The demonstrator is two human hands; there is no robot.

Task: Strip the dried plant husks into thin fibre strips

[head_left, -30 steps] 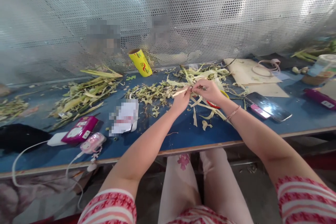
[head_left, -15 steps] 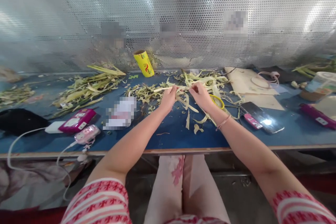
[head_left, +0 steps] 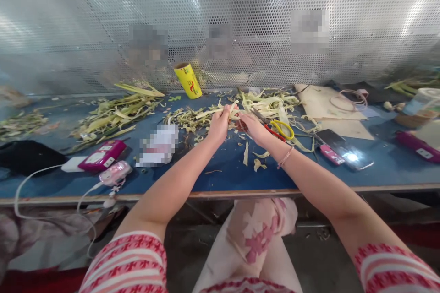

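My left hand (head_left: pixel 220 124) is closed around a pale yellow-green plant strip (head_left: pixel 234 105), whose end sticks up past the fingers. Close against it, my right hand (head_left: pixel 252 127) has its fingers bent inward at the same strips, with the fingertips partly hidden. Just right of the right wrist lie scissors (head_left: pixel 282 130) with yellow and red handle loops. Behind the hands, a loose heap of plant strips (head_left: pixel 275 100) spreads over the blue table (head_left: pixel 220 178). Smaller scraps lie in front of the right hand.
A yellow cardboard tube (head_left: pixel 189 81) stands tilted near the perforated metal wall (head_left: pixel 254 4). Another plant heap (head_left: pixel 113 112) lies left. Purple power strip (head_left: pixel 103 155), pink charger (head_left: pixel 115 173) and cables are at left. At right are a phone (head_left: pixel 343 149), cardboard (head_left: pixel 319 105) and a plastic tub (head_left: pixel 421 107).
My hands have come together, the right moving left toward the left hand. The long strip stretched between them is now bunched at the fingers. More of the scissors shows, and my legs have shifted.
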